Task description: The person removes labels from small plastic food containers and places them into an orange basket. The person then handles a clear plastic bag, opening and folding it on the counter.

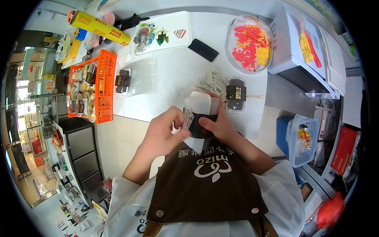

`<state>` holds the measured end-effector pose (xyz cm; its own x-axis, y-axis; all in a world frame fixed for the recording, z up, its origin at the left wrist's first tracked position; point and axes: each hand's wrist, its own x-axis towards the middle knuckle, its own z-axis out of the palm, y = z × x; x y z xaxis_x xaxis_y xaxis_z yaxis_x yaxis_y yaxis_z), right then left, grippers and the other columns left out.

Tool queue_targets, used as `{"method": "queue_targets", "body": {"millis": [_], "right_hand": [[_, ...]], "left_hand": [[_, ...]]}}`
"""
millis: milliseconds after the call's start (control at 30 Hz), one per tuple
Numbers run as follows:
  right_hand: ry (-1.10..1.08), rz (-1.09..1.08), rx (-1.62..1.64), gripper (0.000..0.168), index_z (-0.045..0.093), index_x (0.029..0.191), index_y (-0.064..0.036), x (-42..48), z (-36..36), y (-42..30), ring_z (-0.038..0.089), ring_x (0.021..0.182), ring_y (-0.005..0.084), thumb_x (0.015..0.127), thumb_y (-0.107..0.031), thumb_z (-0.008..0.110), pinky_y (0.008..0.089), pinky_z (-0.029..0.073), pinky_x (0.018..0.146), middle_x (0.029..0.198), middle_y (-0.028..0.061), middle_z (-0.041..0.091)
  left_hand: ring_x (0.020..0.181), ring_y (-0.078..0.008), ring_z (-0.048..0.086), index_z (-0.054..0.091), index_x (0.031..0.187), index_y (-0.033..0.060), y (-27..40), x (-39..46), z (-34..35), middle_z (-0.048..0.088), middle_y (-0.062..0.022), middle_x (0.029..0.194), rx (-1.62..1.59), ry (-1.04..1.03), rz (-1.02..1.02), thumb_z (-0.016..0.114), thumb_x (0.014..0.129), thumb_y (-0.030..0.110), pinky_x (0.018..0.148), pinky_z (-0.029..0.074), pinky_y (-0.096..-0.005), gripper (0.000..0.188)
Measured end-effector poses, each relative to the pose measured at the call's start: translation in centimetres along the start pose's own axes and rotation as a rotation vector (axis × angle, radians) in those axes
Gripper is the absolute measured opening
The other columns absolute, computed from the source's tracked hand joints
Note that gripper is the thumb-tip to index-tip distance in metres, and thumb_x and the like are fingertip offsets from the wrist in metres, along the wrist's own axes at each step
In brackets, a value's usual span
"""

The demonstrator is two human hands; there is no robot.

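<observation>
In front of my apron, my right hand (217, 118) grips a clear plastic food box (197, 102) with a dark paper band around it, the thumb pressing on the band. At the box's left side, my left hand (165, 129) holds a small printed paper piece (187, 118) between thumb and fingers, against the band's edge. The box is tilted, and its contents are hidden. Just beyond it, a crumpled pale cloth (213, 81) lies on the white table (174, 71). Right of the cloth sits another banded clear box (236, 94) with dark food inside.
An orange plastic crate (106, 86) of packaged food stands left, near a banded box (123, 81). Farther back are a white tray (177, 22) of small decorations, a black phone (203, 50) and an oval container (232, 60) of red and yellow pieces. A microwave oven (296, 56) stands right.
</observation>
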<state>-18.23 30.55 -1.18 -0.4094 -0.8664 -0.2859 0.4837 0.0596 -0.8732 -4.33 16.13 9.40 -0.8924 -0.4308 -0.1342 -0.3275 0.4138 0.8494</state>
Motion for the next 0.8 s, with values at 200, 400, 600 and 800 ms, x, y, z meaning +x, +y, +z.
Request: {"method": "queue_targets", "body": {"millis": [200,400,600,800], "right_hand": [[-0.024,-0.043,-0.116,0.089,0.026,0.15,-0.016,-0.7,0.4,-0.5,0.059,0.111,0.0238,0.081,-0.024,0.081,0.0391,0.05,0.096,0.125,0.0155,0.055],[-0.017,-0.079,-0.069,0.09,0.027,0.15,-0.015,-0.5,0.0,0.5,0.056,0.114,0.0228,0.08,-0.026,0.082,0.0398,0.047,0.1,0.126,0.0144,0.054],[-0.043,-0.058,-0.052,0.087,0.026,0.149,-0.013,-0.3,-0.1,0.0,0.058,0.108,0.0201,0.083,-0.024,0.081,0.0374,0.05,0.094,0.123,0.0122,0.054],[-0.054,-0.021,0.033,0.082,0.027,0.147,-0.012,0.0,0.1,-0.1,0.061,0.096,0.0172,0.084,-0.021,0.08,0.0342,0.054,0.083,0.118,0.0107,0.055]], "left_hand": [[0.055,-0.0267,0.054,0.056,0.09,0.0061,0.5,0.7,1.7,0.054,-0.0093,0.063,0.227,0.014,-0.21,0.064,0.099,0.023,0.055,0.045,-0.0369,0.02],[0.058,-0.0156,0.048,0.056,0.089,0.004,-1.6,0.3,2.8,0.053,-0.0065,0.065,-0.051,0.058,-0.169,0.055,0.103,0.015,0.056,0.042,-0.0312,0.017],[0.067,-0.0056,0.043,0.053,0.087,0.0044,-6.0,0.0,3.3,0.048,0.0034,0.071,-0.334,0.047,-0.102,0.052,0.103,0.013,0.06,0.038,-0.0245,0.019],[0.063,-0.0048,0.037,0.05,0.084,0.0073,-7.4,0.3,2.8,0.042,0.0059,0.071,-0.618,-0.023,-0.15,0.05,0.104,0.014,0.057,0.032,-0.0228,0.021]]}}
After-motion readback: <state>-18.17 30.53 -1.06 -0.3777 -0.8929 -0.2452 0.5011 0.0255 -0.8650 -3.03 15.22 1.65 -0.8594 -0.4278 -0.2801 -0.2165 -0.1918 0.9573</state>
